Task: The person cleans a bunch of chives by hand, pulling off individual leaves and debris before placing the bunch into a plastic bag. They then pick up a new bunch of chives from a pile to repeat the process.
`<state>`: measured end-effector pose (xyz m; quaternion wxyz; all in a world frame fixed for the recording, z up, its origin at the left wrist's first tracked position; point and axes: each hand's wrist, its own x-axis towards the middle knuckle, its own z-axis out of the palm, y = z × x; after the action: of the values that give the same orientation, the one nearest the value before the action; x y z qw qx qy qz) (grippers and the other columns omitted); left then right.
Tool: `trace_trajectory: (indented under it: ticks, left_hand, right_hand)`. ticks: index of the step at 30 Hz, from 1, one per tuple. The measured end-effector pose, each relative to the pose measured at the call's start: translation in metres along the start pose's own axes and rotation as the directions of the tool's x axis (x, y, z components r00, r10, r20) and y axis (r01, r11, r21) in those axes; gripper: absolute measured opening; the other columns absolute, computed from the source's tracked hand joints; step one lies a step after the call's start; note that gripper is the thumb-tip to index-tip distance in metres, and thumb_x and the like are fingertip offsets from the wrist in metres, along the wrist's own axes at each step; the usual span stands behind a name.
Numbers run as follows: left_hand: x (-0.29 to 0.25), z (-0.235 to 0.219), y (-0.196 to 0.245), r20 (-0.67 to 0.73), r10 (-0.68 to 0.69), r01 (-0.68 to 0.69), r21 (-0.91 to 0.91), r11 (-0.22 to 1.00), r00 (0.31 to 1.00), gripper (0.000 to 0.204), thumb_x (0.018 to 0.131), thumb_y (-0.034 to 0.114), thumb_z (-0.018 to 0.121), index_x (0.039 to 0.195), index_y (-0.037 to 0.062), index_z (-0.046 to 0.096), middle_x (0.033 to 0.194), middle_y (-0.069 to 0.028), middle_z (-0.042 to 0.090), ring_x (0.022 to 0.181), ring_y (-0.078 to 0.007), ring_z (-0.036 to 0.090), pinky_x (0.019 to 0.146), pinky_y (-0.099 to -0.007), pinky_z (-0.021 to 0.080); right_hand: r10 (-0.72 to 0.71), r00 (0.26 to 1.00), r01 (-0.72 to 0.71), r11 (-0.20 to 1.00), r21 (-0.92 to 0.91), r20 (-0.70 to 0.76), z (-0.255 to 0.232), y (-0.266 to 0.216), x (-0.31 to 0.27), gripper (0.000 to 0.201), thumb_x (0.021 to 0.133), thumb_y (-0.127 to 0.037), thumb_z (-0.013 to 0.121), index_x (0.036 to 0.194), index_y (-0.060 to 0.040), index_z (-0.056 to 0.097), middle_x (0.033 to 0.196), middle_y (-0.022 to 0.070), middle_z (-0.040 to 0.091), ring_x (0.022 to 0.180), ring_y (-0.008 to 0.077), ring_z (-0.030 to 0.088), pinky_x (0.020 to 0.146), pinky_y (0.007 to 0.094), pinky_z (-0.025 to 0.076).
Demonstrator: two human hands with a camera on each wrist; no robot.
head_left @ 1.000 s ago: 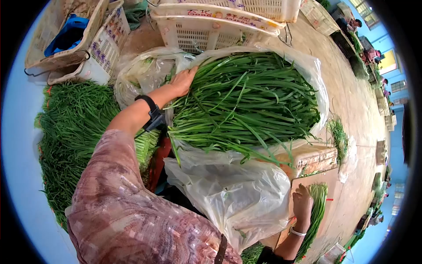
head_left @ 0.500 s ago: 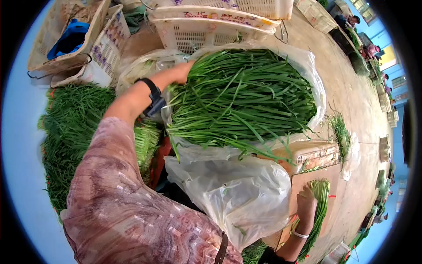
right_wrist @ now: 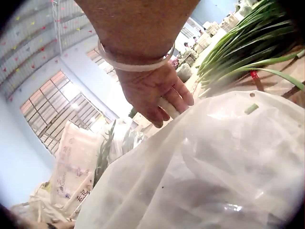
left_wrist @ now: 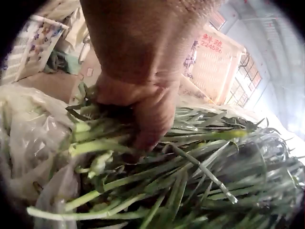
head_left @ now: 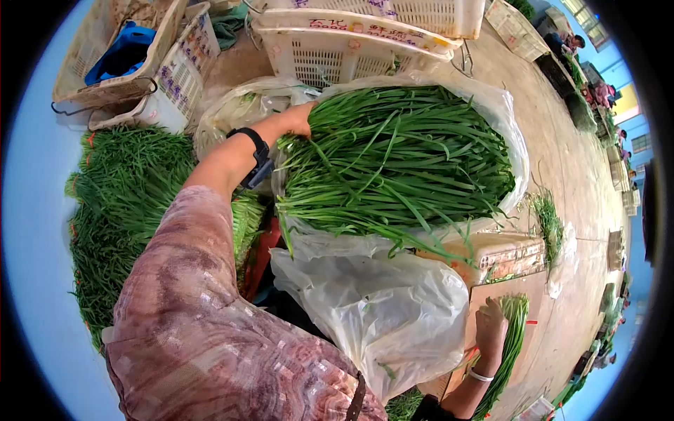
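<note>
A big heap of long green chives (head_left: 400, 158) lies in an open clear plastic bag (head_left: 509, 133). My left hand (head_left: 302, 121) is at the heap's pale stem end. In the left wrist view its fingers (left_wrist: 152, 126) curl down into the chive stems (left_wrist: 100, 145) and grip them. Lower right, my right hand (head_left: 489, 319) holds a small chive bundle (head_left: 512, 333) on a cardboard sheet (head_left: 537, 291). The right wrist view shows that hand (right_wrist: 159, 98) with fingers wrapped round the bundle's white stems, the green leaves (right_wrist: 238, 50) stretching away.
White plastic crates (head_left: 344, 49) stand behind the heap. A basket with blue cloth (head_left: 119, 59) sits at top left. More greens (head_left: 119, 203) pile up on the left. A crumpled plastic bag (head_left: 379, 309) and a box (head_left: 505, 252) lie between my hands.
My left hand lay flat on top of the heap; now it has turned and dug into the stem end. The right hand has stayed on its small bundle.
</note>
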<state>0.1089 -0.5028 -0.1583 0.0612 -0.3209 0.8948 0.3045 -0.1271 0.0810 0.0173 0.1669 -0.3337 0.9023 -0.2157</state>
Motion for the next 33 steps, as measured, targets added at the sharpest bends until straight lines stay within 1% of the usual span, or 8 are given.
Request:
trace_trajectory:
  ticks: [2,9,11,16,22,27,29,33]
  left_hand:
    - [-0.007,-0.005,0.009,-0.029,-0.114,0.106,-0.191,0.976,0.993,0.092,0.053,0.014,0.081,0.131,0.003,0.033,0.121,-0.0173,0.052,0.108,-0.0294,0.051,0.096,-0.0333,0.038]
    - [-0.018,0.017,0.019,-0.189,-0.174,0.14,-0.183,0.973,0.966,0.087,0.059,0.013,0.079,0.132,0.0038,0.032,0.121,-0.0188,0.052,0.113,-0.0323,0.05,0.093,-0.037,0.04]
    - [-0.019,0.041,0.016,-0.363,-0.123,0.081,-0.128,0.988,0.924,0.083,0.065,0.018,0.076,0.133,0.004,0.03,0.114,-0.0227,0.055,0.103,-0.0378,0.054,0.088,-0.0419,0.043]
    - [-0.041,0.026,0.048,-0.371,-0.205,0.197,-0.058,0.979,0.906,0.07,0.071,0.012,0.071,0.129,0.003,0.033,0.103,-0.0242,0.058,0.098,-0.0402,0.055,0.083,-0.0459,0.044]
    - [-0.038,-0.026,0.062,-0.098,-0.3,0.306,0.051,0.951,0.949,0.069,0.066,0.011,0.07,0.127,-0.0006,0.038,0.1,-0.0242,0.059,0.091,-0.0365,0.059,0.079,-0.0429,0.046]
    - [-0.036,-0.033,0.057,-0.162,-0.127,0.133,0.022,0.991,0.978,0.061,0.063,0.009,0.071,0.118,-0.0046,0.047,0.096,-0.0228,0.06,0.087,-0.0344,0.06,0.074,-0.0399,0.049]
    - [-0.038,-0.057,0.065,0.056,-0.163,0.17,-0.146,0.975,0.985,0.058,0.065,0.006,0.071,0.117,-0.0054,0.048,0.097,-0.0191,0.061,0.085,-0.0293,0.061,0.068,-0.0369,0.05]
    - [-0.033,-0.079,0.052,0.118,-0.079,0.133,-0.584,0.801,0.99,0.031,0.065,0.002,0.071,0.095,-0.0035,0.062,0.082,-0.0127,0.064,0.073,-0.022,0.062,0.059,-0.0373,0.05]
  right_hand:
    - [0.001,1.0,-0.001,0.998,-0.065,0.0,0.0,0.001,0.001,0.036,0.076,-0.001,0.058,0.111,0.0075,0.055,0.086,0.0208,0.064,0.079,0.0252,0.065,0.07,0.0314,0.051]
    - [0.025,0.998,-0.023,0.999,-0.03,0.059,0.009,0.004,0.008,0.037,0.076,-0.001,0.059,0.112,0.0061,0.055,0.085,0.0177,0.065,0.077,0.0245,0.065,0.069,0.0318,0.051]
    - [-0.004,0.998,0.005,1.0,-0.03,0.055,0.013,0.007,0.011,0.037,0.077,-0.001,0.059,0.113,0.0059,0.055,0.086,0.0168,0.065,0.076,0.0245,0.065,0.069,0.0318,0.051]
    - [-0.138,0.986,0.149,0.981,-0.121,0.094,0.013,-0.003,0.021,0.035,0.078,0.001,0.059,0.112,0.0075,0.053,0.086,0.0199,0.064,0.077,0.0255,0.066,0.069,0.031,0.052]
    - [-0.029,0.997,0.032,0.999,-0.042,0.07,0.003,-0.008,0.017,0.037,0.079,0.003,0.058,0.115,0.007,0.052,0.088,0.0192,0.063,0.08,0.0235,0.065,0.069,0.0304,0.051]
    - [-0.015,0.997,0.02,0.998,-0.062,0.075,0.003,-0.006,0.012,0.037,0.078,0.003,0.058,0.114,0.0064,0.052,0.089,0.0189,0.063,0.079,0.0224,0.065,0.068,0.0298,0.051]
    - [-0.022,0.994,0.031,0.995,-0.09,0.107,0.002,-0.005,0.01,0.036,0.079,0.003,0.058,0.114,0.0069,0.052,0.09,0.019,0.063,0.077,0.0225,0.065,0.068,0.0298,0.051]
    - [0.013,0.996,-0.007,0.997,-0.075,0.09,-0.001,0.001,0.01,0.035,0.079,0.004,0.058,0.113,0.0073,0.052,0.091,0.0197,0.062,0.077,0.0227,0.065,0.068,0.0297,0.051]
